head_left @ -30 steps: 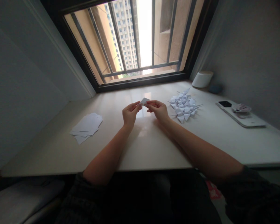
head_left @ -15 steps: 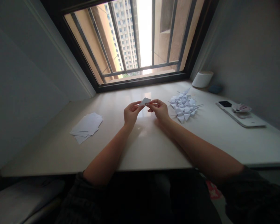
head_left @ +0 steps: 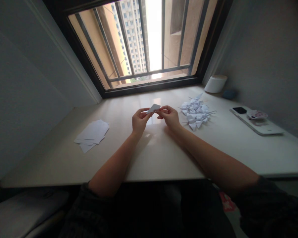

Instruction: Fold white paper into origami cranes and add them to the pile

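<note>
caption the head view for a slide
Left grip and right grip hold a small folded paper, white sheets lying left, a pile of folded pieces right.

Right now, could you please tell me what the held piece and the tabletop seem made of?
Held piece: likely paper, matte white, judging by its thin, crisp edges.
Tabletop: perhaps polished stone or laminate, glossy, since bright reflections show on it; I cannot tell which.

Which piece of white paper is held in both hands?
The small folded white paper piece, pinched by the left hand and right hand. The flat white paper sheets and heap of folded white paper shapes lie on the glossy white table, untouched.
</note>
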`<action>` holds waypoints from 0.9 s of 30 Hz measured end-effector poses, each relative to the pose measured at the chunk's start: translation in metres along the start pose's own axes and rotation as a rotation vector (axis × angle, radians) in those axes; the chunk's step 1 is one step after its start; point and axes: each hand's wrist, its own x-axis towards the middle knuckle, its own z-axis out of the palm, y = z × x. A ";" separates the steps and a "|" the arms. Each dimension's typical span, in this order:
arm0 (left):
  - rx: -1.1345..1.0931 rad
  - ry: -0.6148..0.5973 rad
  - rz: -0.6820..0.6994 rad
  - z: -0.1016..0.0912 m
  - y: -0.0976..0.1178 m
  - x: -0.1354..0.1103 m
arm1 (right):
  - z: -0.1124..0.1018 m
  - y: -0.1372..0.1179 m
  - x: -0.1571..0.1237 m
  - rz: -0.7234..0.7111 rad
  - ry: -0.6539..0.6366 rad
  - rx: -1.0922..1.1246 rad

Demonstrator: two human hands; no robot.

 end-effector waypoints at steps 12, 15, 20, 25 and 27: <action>-0.041 -0.023 -0.084 0.001 0.002 -0.002 | 0.000 0.002 0.001 0.015 0.047 -0.004; -0.060 -0.042 -0.119 0.002 0.002 -0.002 | -0.001 0.003 0.002 0.013 0.066 0.012; -0.098 -0.056 -0.175 0.002 0.002 -0.003 | -0.003 0.005 0.004 0.024 0.071 -0.002; -0.117 -0.020 -0.175 0.000 -0.001 -0.001 | -0.002 0.006 0.004 0.020 -0.029 0.008; -0.117 -0.026 -0.180 -0.001 -0.002 0.000 | -0.001 0.006 0.003 0.015 -0.047 0.014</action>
